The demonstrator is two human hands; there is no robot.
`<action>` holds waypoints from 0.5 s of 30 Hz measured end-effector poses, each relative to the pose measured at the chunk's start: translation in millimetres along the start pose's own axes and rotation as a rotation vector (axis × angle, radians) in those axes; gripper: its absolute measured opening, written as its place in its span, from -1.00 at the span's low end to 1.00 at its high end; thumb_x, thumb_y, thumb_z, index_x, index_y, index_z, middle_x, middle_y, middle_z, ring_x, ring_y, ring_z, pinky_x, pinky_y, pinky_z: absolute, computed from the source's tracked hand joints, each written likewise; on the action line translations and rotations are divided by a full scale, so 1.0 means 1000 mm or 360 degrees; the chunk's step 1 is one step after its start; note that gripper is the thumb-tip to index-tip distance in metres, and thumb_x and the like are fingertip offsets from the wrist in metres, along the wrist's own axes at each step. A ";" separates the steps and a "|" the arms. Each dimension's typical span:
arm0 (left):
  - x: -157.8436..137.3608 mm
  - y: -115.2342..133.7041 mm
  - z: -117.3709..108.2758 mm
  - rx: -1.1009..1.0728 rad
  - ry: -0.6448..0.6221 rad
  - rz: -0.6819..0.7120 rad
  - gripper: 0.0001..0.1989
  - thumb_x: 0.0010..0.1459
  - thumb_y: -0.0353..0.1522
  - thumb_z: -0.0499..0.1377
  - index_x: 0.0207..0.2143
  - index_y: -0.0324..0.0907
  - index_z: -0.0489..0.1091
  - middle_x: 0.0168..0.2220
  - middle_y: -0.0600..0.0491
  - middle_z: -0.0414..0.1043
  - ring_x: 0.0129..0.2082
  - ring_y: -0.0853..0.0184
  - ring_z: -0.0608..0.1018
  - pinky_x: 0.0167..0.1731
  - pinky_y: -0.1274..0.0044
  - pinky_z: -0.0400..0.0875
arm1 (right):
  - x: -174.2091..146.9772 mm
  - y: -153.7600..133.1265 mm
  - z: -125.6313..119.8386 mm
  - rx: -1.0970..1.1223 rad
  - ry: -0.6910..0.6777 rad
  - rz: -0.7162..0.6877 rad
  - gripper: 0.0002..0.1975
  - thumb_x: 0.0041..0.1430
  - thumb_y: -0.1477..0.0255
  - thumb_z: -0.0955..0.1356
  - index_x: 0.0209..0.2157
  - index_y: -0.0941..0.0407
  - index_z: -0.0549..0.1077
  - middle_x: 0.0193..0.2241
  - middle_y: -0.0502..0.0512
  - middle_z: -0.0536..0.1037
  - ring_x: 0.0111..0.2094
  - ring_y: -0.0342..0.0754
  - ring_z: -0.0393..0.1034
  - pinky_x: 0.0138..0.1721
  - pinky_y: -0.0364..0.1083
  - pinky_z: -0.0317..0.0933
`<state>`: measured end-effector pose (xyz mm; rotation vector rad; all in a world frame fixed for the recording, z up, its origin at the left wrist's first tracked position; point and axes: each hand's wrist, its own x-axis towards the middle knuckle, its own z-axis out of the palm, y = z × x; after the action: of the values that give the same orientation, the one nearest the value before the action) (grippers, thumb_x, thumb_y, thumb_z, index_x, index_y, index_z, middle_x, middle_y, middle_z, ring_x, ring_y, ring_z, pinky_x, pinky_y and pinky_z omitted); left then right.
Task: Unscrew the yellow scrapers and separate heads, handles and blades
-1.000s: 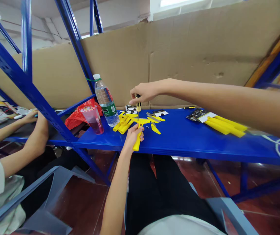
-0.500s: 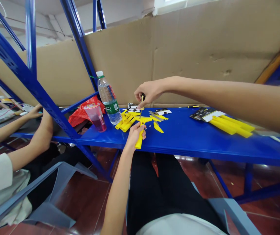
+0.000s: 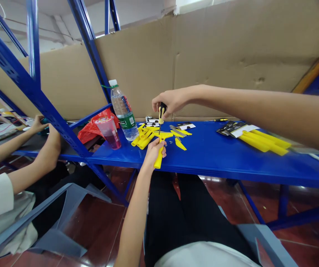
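Note:
My left hand [image 3: 156,149] is closed around the handle of a yellow T-shaped scraper [image 3: 158,161], near the front of the blue table. Above it, my right hand [image 3: 170,102] grips a screwdriver [image 3: 161,113] by its black and pale yellow handle. The screwdriver stands upright, its shaft pointing down at the scraper's head; whether the tip sits in a screw is too small to tell. Just left lie several yellow handles [image 3: 145,140]. To the right are a loose yellow head piece [image 3: 180,144], grey blades [image 3: 177,132] and a few tiny screws [image 3: 171,142].
A water bottle [image 3: 124,113] and a pink cup [image 3: 109,133] stand left, by a red plastic bag [image 3: 89,128]. Packaged yellow scrapers [image 3: 259,141] lie right, with another screwdriver [image 3: 216,120] behind. A blue rack post [image 3: 50,107] separates a co-worker's arms [image 3: 46,144].
My right hand's fingers have shifted on the screwdriver, showing more of its handle, and the hand sits slightly higher. My left hand and the scraper have stayed nearly still.

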<state>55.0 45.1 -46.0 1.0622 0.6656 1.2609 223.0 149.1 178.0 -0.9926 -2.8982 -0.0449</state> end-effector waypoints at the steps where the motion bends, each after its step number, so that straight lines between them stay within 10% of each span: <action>1: 0.000 0.000 0.000 0.0003 -0.0002 -0.0003 -0.74 0.17 -0.33 0.43 -0.27 -0.19 0.39 -0.23 0.03 0.43 -0.56 0.52 0.33 -0.62 0.58 0.20 | 0.000 -0.003 -0.001 -0.0023 0.0003 0.0037 -0.44 0.22 -0.07 0.60 0.02 0.07 0.68 -0.08 0.14 0.71 -0.03 0.15 0.57 -0.08 0.03 0.30; 15: -0.003 0.003 0.002 -0.0016 0.0023 -0.0042 -0.70 0.17 -0.31 0.44 -0.25 -0.18 0.36 -0.21 0.04 0.43 -0.55 0.53 0.32 -0.61 0.58 0.21 | -0.009 -0.022 -0.008 -0.0094 -0.0023 0.0061 -0.52 0.35 0.13 0.54 0.16 0.10 0.60 0.01 0.19 0.70 -0.02 0.12 0.56 -0.08 0.01 0.30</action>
<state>55.1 41.9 -42.8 1.0339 0.6817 1.2488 217.2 126.0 184.7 -1.0621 -2.9058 -0.1219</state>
